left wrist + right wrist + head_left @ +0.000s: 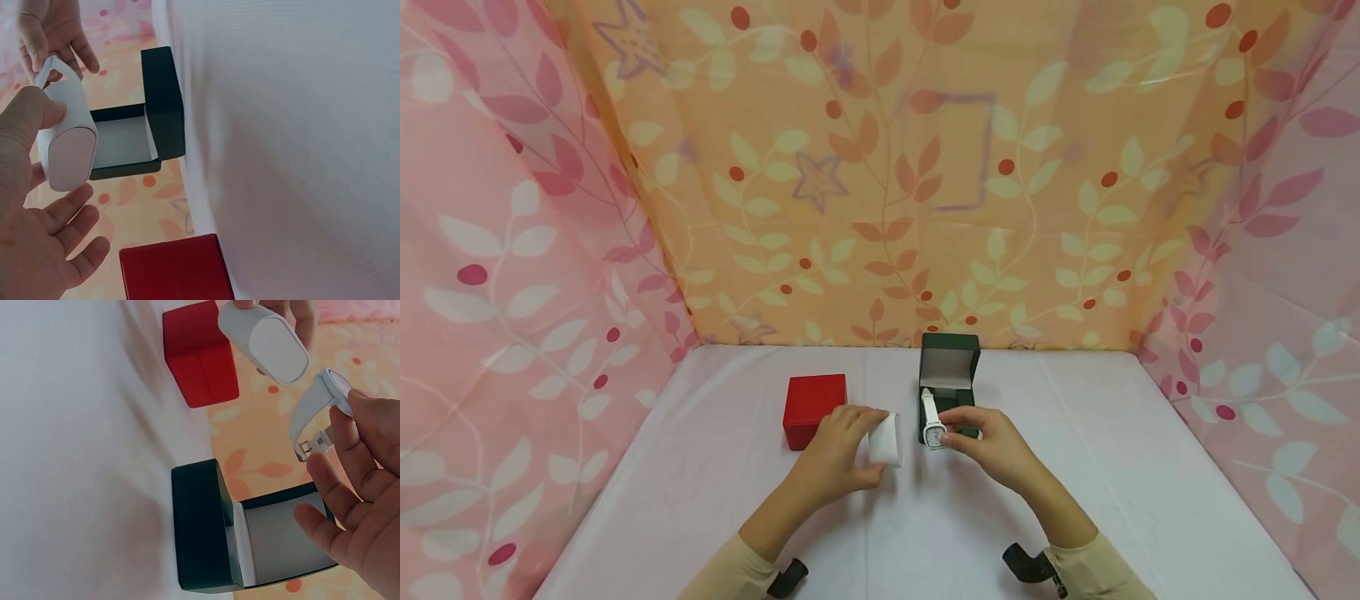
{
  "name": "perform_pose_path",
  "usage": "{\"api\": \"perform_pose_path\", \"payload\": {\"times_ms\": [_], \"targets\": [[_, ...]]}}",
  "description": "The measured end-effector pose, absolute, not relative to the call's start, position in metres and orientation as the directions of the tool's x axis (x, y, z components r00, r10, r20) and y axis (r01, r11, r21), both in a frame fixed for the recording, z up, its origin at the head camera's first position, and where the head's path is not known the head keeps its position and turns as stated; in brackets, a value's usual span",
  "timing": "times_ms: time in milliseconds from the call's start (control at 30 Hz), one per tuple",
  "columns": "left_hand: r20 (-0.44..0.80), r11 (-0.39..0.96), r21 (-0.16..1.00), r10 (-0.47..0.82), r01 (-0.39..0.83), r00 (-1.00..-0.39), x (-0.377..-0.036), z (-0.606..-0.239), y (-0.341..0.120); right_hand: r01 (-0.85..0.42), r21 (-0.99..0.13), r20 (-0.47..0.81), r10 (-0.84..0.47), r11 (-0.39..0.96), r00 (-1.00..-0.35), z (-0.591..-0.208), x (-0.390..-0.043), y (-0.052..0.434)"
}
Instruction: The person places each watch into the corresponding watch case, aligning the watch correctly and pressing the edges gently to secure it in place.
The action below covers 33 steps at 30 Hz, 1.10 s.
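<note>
My left hand (844, 450) grips a white watch cushion (886, 440) between thumb and fingers, held above the table. In the left wrist view the smooth oval end of the cushion (72, 159) faces the camera. My right hand (992, 442) pinches a white wristwatch (934, 435) at its case, and the strap (307, 412) hangs in a curve with its buckle showing in the right wrist view. Behind the watch stands a dark green watch box (951, 360), lid raised, pale lining inside the lid. The watch and right fingers overlap the box's lower part in the head view.
A closed red box (814, 403) sits on the white-covered table (715, 467), just beyond my left hand. Patterned orange cloth (880, 167) hangs behind the table, with pink cloth (512, 292) along both sides. A black wrist mount (1028, 563) sits at each sleeve.
</note>
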State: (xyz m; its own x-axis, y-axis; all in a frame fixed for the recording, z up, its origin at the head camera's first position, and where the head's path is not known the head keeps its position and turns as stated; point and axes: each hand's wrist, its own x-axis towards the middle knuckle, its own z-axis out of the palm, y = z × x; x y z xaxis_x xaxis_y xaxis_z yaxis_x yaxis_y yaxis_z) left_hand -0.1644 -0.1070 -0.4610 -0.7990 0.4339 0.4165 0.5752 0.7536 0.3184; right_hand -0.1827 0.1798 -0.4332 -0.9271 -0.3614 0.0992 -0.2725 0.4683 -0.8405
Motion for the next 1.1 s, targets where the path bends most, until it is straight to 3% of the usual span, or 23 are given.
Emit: {"api": "perform_pose_path", "payload": {"times_ms": [233, 600, 1100], "targets": [[0.376, 0.758, 0.338, 0.435, 0.558, -0.818, -0.165, -0.463, -0.107, -0.279, -0.843, 0.113, -0.356, 0.459, -0.928, -0.434, -0.181, 0.179], [0.448, 0.723, 0.321, 0.453, 0.612, -0.771, -0.161, -0.469, -0.103, -0.275, -0.855, 0.112, -0.360, 0.440, -0.926, -0.437, -0.180, 0.175], [0.427, 0.706, 0.386, 0.434, 0.594, -0.794, -0.154, -0.465, -0.094, -0.252, -0.867, 0.089, -0.363, 0.430, -0.928, -0.439, -0.176, 0.167]]}}
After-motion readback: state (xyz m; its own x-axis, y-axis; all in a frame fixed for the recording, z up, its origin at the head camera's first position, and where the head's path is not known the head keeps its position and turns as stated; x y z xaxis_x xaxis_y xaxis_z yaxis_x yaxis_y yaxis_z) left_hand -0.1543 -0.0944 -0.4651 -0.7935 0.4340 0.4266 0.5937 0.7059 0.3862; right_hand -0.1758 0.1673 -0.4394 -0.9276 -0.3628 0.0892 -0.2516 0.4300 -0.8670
